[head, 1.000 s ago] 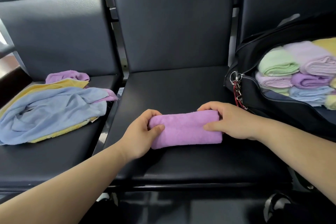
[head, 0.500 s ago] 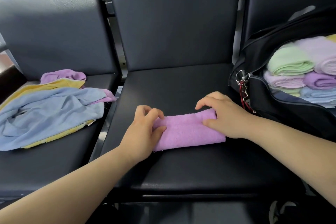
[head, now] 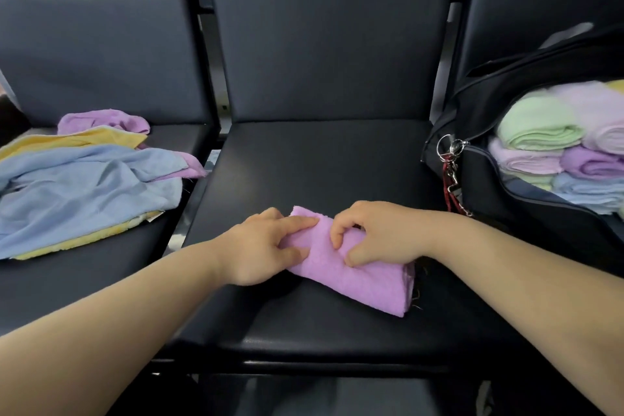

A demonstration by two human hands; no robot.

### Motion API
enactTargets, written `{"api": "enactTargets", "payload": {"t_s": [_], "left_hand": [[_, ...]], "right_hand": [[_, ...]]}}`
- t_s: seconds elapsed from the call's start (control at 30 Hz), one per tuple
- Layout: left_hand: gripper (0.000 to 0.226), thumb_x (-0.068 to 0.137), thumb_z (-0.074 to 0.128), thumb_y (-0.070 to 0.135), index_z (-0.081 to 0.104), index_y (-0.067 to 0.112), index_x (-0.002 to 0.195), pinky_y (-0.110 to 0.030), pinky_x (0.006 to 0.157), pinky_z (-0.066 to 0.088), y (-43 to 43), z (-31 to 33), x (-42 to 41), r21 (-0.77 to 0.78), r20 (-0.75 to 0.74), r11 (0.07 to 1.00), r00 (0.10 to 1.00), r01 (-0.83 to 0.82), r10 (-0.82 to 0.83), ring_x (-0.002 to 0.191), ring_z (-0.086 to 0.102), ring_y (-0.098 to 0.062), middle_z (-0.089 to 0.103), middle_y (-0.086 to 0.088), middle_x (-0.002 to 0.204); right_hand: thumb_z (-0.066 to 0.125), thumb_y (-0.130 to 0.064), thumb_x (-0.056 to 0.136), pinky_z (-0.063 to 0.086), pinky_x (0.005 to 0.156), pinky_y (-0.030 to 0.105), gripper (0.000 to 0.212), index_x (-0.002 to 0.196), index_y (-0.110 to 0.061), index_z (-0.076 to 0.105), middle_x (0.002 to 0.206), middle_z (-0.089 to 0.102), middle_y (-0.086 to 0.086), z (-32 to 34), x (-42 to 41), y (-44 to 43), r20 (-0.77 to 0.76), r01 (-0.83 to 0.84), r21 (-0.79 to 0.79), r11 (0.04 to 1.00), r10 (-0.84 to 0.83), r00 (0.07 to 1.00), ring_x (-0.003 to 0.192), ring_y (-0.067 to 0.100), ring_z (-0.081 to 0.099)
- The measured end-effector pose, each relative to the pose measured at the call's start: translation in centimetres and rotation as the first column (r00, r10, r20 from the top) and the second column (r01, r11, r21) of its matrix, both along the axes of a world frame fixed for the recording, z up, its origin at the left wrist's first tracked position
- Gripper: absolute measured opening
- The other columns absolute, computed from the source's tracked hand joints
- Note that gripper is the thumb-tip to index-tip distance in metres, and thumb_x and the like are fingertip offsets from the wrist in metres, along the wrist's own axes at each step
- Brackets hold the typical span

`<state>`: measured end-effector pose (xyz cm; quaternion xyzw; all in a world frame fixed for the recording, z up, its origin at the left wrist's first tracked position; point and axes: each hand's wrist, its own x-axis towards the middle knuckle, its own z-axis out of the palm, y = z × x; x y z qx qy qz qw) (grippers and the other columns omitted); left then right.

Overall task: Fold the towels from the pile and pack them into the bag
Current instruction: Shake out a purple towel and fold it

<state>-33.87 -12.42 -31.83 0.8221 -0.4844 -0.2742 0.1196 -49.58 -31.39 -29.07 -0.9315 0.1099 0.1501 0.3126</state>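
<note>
Head view: near the front of the middle seat (head: 320,162) the folded purple towel (head: 364,284) is lying slantwise. The left hand (head: 266,246) is pinching its left end between the fingers on top and the thumb at the near edge, while the right hand (head: 381,236) is curling its fingers and thumb into the cloth just beside it. Farther back, the loose pile of towels (head: 84,186) is lying on the left seat, and the black bag (head: 486,192) is sitting open on the right with folded towels (head: 540,128) stacked inside.

Purple towel (head: 364,284), black seat (head: 320,162), black bag (head: 489,186) — pile (head: 84,189) blue, yellow, purple.
</note>
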Motion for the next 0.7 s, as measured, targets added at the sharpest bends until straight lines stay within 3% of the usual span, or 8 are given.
{"api": "enactTargets", "payload": {"t_s": [0.1,0.17,0.23,0.3,0.37,0.47,0.57,0.7], "left_hand": [[0.057,0.095,0.057,0.04,0.038,0.054,0.147,-0.03,0.103,0.041,-0.1,-0.6,-0.3,-0.055,-0.036,0.998,0.999,0.01,-0.012,0.106,0.052,-0.009,0.046,0.014,0.108],[0.057,0.088,0.059,0.039,0.047,0.053,0.142,-0.031,0.102,0.044,-0.1,-0.9,-0.4,-0.169,-0.096,0.985,0.995,-0.04,0.023,0.107,0.056,-0.007,0.053,0.01,0.113],[0.054,0.09,0.064,0.027,0.054,0.05,0.138,-0.022,0.095,0.043,-0.3,-0.6,-0.8,-0.241,-0.144,0.968,0.989,-0.068,0.033,0.103,0.056,-0.004,0.054,0.008,0.109],[0.054,0.094,0.065,0.015,0.056,0.047,0.137,-0.011,0.088,0.039,-0.9,0.3,-1.6,-0.28,-0.175,0.958,0.985,-0.056,0.007,0.101,0.055,-0.002,0.052,0.008,0.107],[0.054,0.095,0.064,0.011,0.056,0.049,0.133,-0.008,0.089,0.039,-1.6,1.5,-2.2,-0.321,-0.188,0.946,0.982,-0.05,-0.012,0.104,0.055,-0.002,0.052,0.005,0.111],[0.055,0.095,0.064,0.007,0.057,0.051,0.127,-0.023,0.106,0.043,-2.6,3.3,-2.9,-0.41,-0.287,0.904,0.958,-0.125,0.003,0.121,0.055,-0.004,0.056,0.009,0.126],[0.053,0.095,0.064,0.0,0.063,0.035,0.135,-0.03,0.107,0.049,-4.1,4.9,-4.2,-0.475,-0.457,0.855,0.889,-0.209,-0.037,0.127,0.057,-0.005,0.061,0.019,0.136],[0.049,0.091,0.071,0.007,0.067,0.04,0.127,-0.036,0.107,0.049,-8.2,7.1,-6.2,-0.549,-0.407,0.814,0.911,-0.188,-0.063,0.124,0.06,-0.003,0.065,0.022,0.131]], "right_hand": [[0.077,-0.029,0.082,0.046,0.072,0.027,0.038,0.11,-0.049,0.061,0.104,0.057,-0.016,0.1,-0.4,-0.2,-0.056,0.021,0.109,0.994,-0.014,0.998,0.089,0.008,0.057],[0.078,-0.029,0.082,0.052,0.078,0.031,0.044,0.113,-0.054,0.058,0.11,0.059,-0.014,0.2,-0.9,-0.4,-0.083,0.029,0.185,0.982,-0.014,0.996,0.096,0.014,0.06],[0.079,-0.026,0.083,0.057,0.088,0.039,0.049,0.115,-0.057,0.057,0.118,0.059,-0.012,0.7,-1.6,-0.5,-0.124,0.051,0.272,0.961,-0.017,0.992,0.105,0.019,0.063],[0.078,-0.021,0.084,0.058,0.09,0.041,0.052,0.116,-0.057,0.058,0.124,0.057,-0.01,1.4,-2.3,-0.6,-0.148,0.06,0.342,0.938,-0.009,0.989,0.108,0.021,0.063],[0.079,-0.02,0.083,0.057,0.09,0.046,0.05,0.115,-0.053,0.061,0.125,0.058,-0.004,2.2,-3.3,-1.0,-0.115,0.071,0.372,0.925,-0.03,0.993,0.106,0.023,0.064],[0.081,-0.023,0.075,0.057,0.081,0.042,0.042,0.11,-0.04,0.065,0.117,0.063,0.001,3.6,-5.1,-2.1,0.003,0.122,0.472,0.873,-0.14,0.99,0.095,0.017,0.064],[0.079,-0.021,0.074,0.054,0.076,0.039,0.037,0.107,-0.03,0.065,0.112,0.063,0.004,4.9,-7.3,-3.4,0.085,0.16,0.57,0.806,-0.252,0.964,0.093,0.019,0.064],[0.08,-0.025,0.073,0.057,0.081,0.042,0.037,0.105,-0.037,0.067,0.119,0.062,0.003,6.5,-10.5,-5.5,0.165,0.23,0.527,0.818,-0.364,0.917,0.098,0.022,0.066]]}}
